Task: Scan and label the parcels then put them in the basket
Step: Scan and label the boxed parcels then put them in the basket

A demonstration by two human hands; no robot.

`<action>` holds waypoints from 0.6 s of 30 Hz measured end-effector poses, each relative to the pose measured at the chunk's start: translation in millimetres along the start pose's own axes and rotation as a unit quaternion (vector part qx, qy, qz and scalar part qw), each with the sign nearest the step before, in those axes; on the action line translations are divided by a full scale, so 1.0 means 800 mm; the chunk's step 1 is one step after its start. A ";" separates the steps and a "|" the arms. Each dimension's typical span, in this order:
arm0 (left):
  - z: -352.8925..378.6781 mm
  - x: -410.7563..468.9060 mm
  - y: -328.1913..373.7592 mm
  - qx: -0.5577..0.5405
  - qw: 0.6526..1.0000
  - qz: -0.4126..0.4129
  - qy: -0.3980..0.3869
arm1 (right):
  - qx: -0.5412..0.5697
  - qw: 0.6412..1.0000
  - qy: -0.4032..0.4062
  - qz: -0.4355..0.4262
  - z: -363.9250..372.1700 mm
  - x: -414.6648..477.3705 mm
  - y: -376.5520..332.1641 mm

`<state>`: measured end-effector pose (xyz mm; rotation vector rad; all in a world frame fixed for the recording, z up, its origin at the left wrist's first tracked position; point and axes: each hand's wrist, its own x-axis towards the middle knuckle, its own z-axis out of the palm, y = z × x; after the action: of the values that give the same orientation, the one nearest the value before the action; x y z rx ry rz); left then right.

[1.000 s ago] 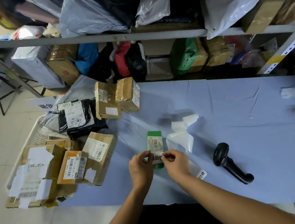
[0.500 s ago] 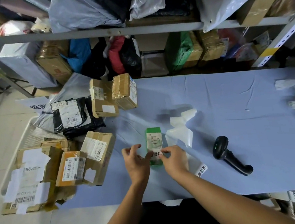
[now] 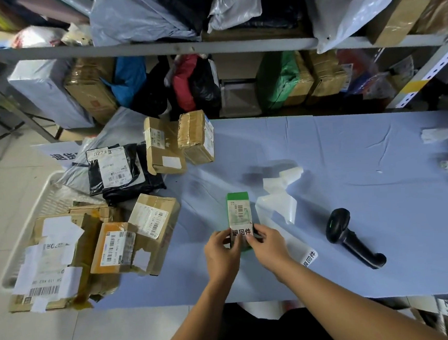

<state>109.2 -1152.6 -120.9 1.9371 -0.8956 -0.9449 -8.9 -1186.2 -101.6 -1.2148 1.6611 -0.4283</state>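
Blue cloth covers the table [image 3: 351,153], where a small green parcel [image 3: 238,205] lies toward the near edge, left of the black scanner [image 3: 352,237] and right of the cardboard boxes [image 3: 152,225] piled over the white basket [image 3: 38,210]. Both hands meet at the parcel's near end. The left hand [image 3: 222,254], fingers curled, pinches the left edge of a white label [image 3: 241,232] printed with black characters, and the right hand [image 3: 267,244] pinches its right edge, holding it against the parcel's top.
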 end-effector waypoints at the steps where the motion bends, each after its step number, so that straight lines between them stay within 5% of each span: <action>1: 0.000 -0.002 0.000 -0.009 1.000 -0.004 -0.003 | 0.004 1.000 0.000 0.000 0.001 -0.003 0.002; 7: -0.009 -0.026 0.001 -0.027 0.999 0.022 -0.011 | 0.014 0.999 -0.010 -0.034 -0.007 -0.025 0.012; 18: -0.069 -0.151 0.024 -0.084 0.990 0.014 0.110 | 0.086 0.982 -0.099 -0.133 -0.014 -0.132 0.000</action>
<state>93.7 -1042.1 -46.7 1.8367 -0.6927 -0.7478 -18.3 -1098.1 -43.3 -1.3080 1.2711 -0.5831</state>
